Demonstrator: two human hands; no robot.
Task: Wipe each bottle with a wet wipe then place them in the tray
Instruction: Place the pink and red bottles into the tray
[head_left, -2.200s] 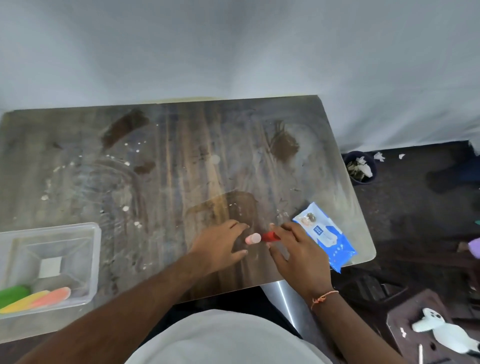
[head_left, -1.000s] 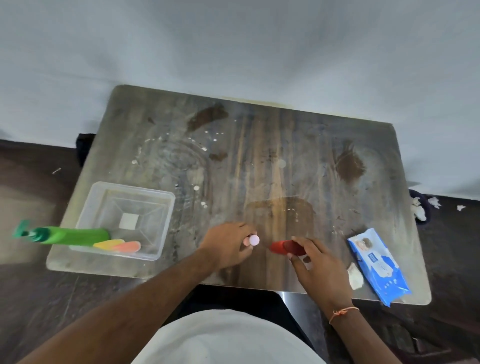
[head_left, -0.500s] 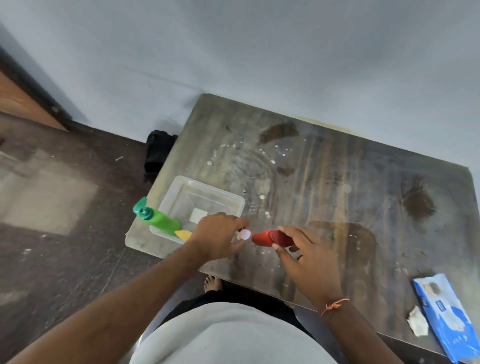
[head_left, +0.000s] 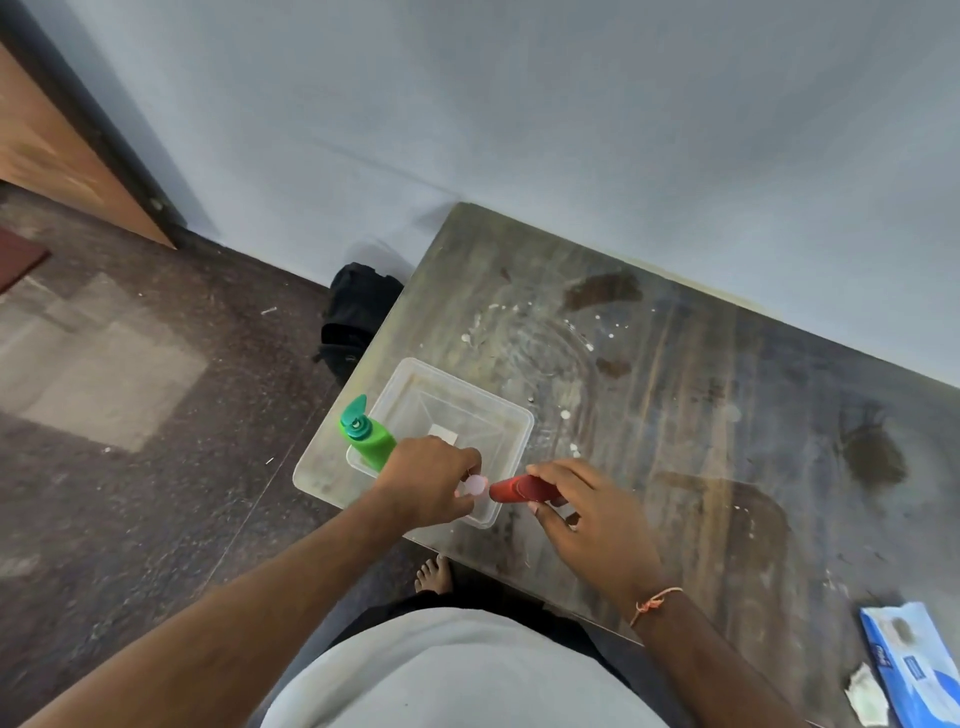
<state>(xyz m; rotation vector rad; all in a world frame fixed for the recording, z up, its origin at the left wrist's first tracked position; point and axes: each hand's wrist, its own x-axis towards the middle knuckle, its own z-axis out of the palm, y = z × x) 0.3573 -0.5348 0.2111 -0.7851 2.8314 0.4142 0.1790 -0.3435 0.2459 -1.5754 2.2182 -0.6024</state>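
1. Both hands are up over the near right corner of the clear plastic tray (head_left: 511, 415), which sits at the left end of the tabletop (head_left: 701, 395).
2. Right hand (head_left: 587, 509) is closed around a red bottle (head_left: 519, 489), held roughly sideways with its tip pointing left, just past the tray's rim.
3. Left hand (head_left: 431, 483) is pinching a small pale pink round cap (head_left: 475, 486) between the fingertips, right beside the red bottle's tip. Can't tell if the two are actually touching.
4. A green bottle (head_left: 366, 434) with a flip-top lid leans on the tray's left edge, top end sticking out over the rim, lower end hidden behind the left hand.
5. Blue pack of wet wipes (head_left: 914, 665) lies way off at the near right end of the tabletop, with a crumpled white wipe (head_left: 865, 699) just beside it.
6. The tabletop is pretty stained, with dark blotches and white specks all over.
7. A black bag (head_left: 358, 312) is on the floor by the table's far left corner, and a bare foot (head_left: 434, 574) shows under the table edge.
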